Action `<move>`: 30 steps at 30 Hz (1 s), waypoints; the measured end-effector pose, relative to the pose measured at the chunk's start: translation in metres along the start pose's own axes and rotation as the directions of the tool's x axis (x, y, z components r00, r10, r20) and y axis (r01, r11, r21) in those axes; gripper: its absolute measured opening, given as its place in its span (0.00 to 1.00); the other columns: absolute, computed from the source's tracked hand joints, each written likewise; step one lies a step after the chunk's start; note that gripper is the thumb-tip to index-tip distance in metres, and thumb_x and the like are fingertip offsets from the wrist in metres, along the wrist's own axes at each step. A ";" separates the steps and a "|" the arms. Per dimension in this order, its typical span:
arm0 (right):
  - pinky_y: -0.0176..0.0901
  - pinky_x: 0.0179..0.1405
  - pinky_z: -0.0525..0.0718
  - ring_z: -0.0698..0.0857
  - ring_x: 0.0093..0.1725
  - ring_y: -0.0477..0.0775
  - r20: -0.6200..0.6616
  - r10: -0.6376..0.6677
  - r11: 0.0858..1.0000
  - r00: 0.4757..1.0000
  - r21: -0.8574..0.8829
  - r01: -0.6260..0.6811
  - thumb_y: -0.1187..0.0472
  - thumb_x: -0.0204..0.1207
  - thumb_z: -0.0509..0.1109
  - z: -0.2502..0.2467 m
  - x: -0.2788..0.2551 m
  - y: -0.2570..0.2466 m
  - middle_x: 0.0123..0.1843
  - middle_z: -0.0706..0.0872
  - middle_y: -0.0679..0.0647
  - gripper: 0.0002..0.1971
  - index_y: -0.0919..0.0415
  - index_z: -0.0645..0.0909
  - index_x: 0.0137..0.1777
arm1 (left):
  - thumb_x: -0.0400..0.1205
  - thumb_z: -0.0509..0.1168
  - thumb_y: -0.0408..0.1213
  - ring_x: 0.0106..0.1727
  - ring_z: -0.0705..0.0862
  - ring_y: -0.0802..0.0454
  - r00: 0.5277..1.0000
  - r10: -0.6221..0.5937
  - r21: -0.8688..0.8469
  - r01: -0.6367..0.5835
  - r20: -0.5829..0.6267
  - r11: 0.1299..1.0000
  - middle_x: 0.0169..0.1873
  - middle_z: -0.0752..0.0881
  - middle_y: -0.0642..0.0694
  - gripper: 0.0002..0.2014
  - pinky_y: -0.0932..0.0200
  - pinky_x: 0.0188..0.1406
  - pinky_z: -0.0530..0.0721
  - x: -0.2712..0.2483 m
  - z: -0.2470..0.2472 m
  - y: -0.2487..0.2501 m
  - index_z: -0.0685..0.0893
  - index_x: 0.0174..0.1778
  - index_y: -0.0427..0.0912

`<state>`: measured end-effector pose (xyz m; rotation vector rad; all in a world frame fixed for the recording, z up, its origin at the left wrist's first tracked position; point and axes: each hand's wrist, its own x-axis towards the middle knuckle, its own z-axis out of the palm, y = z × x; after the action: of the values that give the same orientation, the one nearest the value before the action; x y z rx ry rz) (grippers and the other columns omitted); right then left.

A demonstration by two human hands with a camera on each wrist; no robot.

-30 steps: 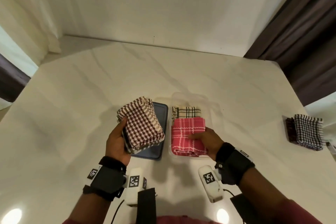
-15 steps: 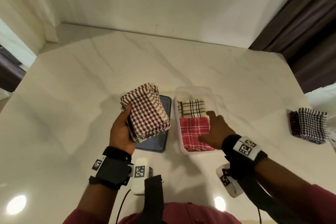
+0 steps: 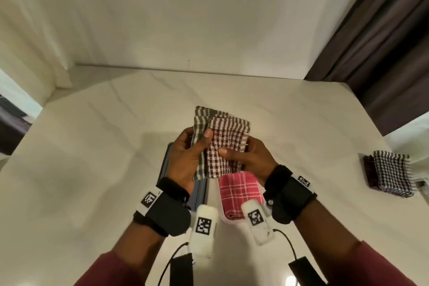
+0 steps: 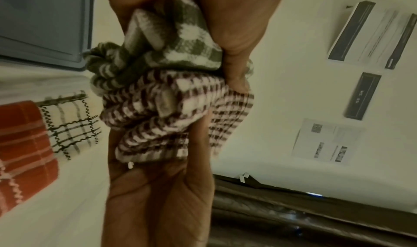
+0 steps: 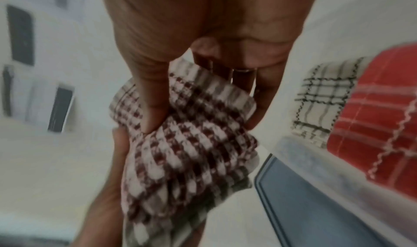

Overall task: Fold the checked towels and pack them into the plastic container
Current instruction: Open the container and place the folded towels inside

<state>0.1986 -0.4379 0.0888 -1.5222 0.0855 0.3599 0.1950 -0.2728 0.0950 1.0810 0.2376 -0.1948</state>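
Observation:
Both hands hold a small stack of folded checked towels above the table: a maroon-and-white towel (image 3: 224, 144) on top and a green-and-white towel (image 3: 199, 127) under it. My left hand (image 3: 185, 155) grips the stack's left side, thumb on top. My right hand (image 3: 250, 158) pinches the maroon towel's right side, thumb across it. Below them the clear plastic container (image 3: 224, 217) holds a red checked towel (image 3: 239, 190); the left wrist view also shows a cream towel with black lines (image 4: 72, 122) in it. The wrist views show the maroon towel (image 5: 187, 147) and the green towel (image 4: 180, 42) between fingers.
A blue lid (image 3: 197, 193) lies flat just left of the container, partly under my left hand. Two more folded checked towels (image 3: 392, 174) sit near the table's right edge. A dark curtain (image 3: 383, 42) hangs at the back right. The white marble table (image 3: 92, 158) spreads left.
My right hand left the container and rose to take hold of the towel stack. My left hand carried the stack right and up, over the container. The head view tilted upward.

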 end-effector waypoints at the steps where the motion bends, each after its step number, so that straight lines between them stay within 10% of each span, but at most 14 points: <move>1: 0.55 0.57 0.85 0.88 0.57 0.61 -0.019 0.023 0.995 1.000 0.094 -0.022 0.66 0.66 0.78 -0.008 0.002 0.002 0.58 0.89 0.61 0.22 0.66 0.83 0.62 | 0.77 0.70 0.38 0.57 0.87 0.38 1.000 0.001 -0.022 -0.001 0.003 1.000 0.56 0.88 0.38 0.21 0.42 0.53 0.87 0.002 0.001 0.003 0.80 0.64 0.35; 5: 0.51 0.46 0.88 0.90 0.51 0.62 -0.098 0.097 0.932 0.990 0.357 -0.056 0.74 0.64 0.73 -0.048 0.012 -0.002 0.55 0.89 0.64 0.22 0.69 0.82 0.60 | 0.84 0.61 0.37 0.62 0.85 0.39 0.999 -0.020 -0.177 0.027 0.040 0.984 0.62 0.85 0.37 0.19 0.44 0.56 0.86 0.009 -0.014 0.014 0.77 0.70 0.37; 8: 0.53 0.50 0.86 0.88 0.51 0.62 -0.147 0.073 0.992 0.986 -0.096 -0.087 0.70 0.52 0.75 -0.070 0.033 -0.017 0.53 0.89 0.63 0.29 0.68 0.82 0.59 | 0.87 0.54 0.41 0.69 0.79 0.37 0.991 -0.068 -0.273 0.097 0.114 0.957 0.70 0.79 0.36 0.21 0.38 0.62 0.81 0.010 -0.032 0.016 0.71 0.76 0.39; 12: 0.42 0.37 0.82 0.84 0.40 0.55 0.041 0.258 0.484 0.965 -0.870 -0.093 0.59 0.45 0.68 -0.056 0.073 -0.037 0.40 0.88 0.55 0.19 0.56 0.85 0.39 | 0.87 0.50 0.45 0.69 0.79 0.38 0.984 -0.135 -0.361 0.168 0.113 0.917 0.71 0.78 0.38 0.23 0.39 0.57 0.84 0.004 -0.054 0.015 0.70 0.77 0.41; 18: 0.48 0.37 0.83 0.83 0.34 0.59 0.037 0.511 0.009 0.859 -0.999 0.037 0.60 0.66 0.65 -0.016 0.131 0.004 0.33 0.85 0.57 0.07 0.59 0.77 0.29 | 0.87 0.50 0.42 0.64 0.84 0.40 0.991 -0.126 -0.387 0.135 0.050 0.912 0.65 0.83 0.38 0.21 0.44 0.52 0.87 -0.010 -0.078 0.011 0.74 0.73 0.38; 25: 0.51 0.55 0.86 0.85 0.54 0.61 0.058 0.521 -0.058 0.852 -0.993 0.102 0.58 0.67 0.76 -0.013 0.142 0.022 0.54 0.87 0.59 0.16 0.62 0.83 0.54 | 0.86 0.53 0.41 0.67 0.81 0.38 0.991 -0.133 -0.335 0.129 0.012 0.933 0.68 0.81 0.35 0.22 0.44 0.59 0.84 -0.013 -0.087 0.001 0.72 0.75 0.37; 30: 0.48 0.57 0.82 0.83 0.58 0.56 0.040 0.249 0.056 0.968 -0.998 0.027 0.47 0.70 0.74 -0.034 0.106 -0.004 0.60 0.83 0.50 0.23 0.52 0.79 0.65 | 0.85 0.56 0.42 0.69 0.79 0.35 0.986 -0.141 -0.261 0.159 0.087 0.952 0.68 0.80 0.34 0.23 0.36 0.67 0.77 -0.009 -0.071 -0.005 0.72 0.74 0.37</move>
<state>0.3056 -0.4529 0.0614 -2.9472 -0.3131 0.8211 0.1778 -0.2120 0.0616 0.7863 0.2770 -0.3260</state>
